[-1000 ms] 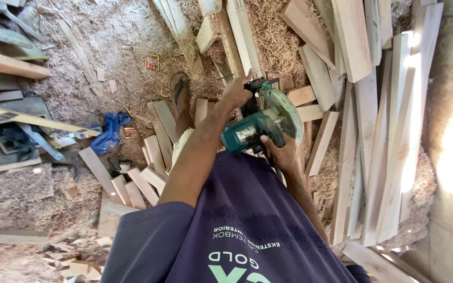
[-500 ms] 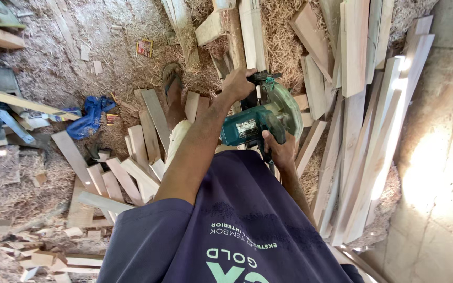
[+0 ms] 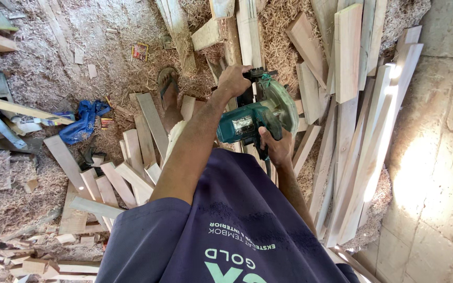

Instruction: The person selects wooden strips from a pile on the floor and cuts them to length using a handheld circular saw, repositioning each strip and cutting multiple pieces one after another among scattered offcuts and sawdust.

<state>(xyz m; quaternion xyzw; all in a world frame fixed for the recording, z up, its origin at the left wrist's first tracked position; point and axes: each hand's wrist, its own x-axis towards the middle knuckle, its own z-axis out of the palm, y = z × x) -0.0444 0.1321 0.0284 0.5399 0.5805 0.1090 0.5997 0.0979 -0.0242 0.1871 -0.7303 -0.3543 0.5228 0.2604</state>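
Sawdust-strewn workshop floor, offcuts all round | teal circular saw at 12 o'clock over a plank | left hand grip wrapped on front knob, right hand on rear handle | best kept level, both grips firm, sandalled foot at 10 o'clock clear of the blade.

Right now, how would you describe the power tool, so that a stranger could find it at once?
Start at the long pale planks lying over the sawdust on the right. Just left of them, the left hand and right hand grip a circular saw. Its teal body and round blade guard stand out; everything around it is bare wood.
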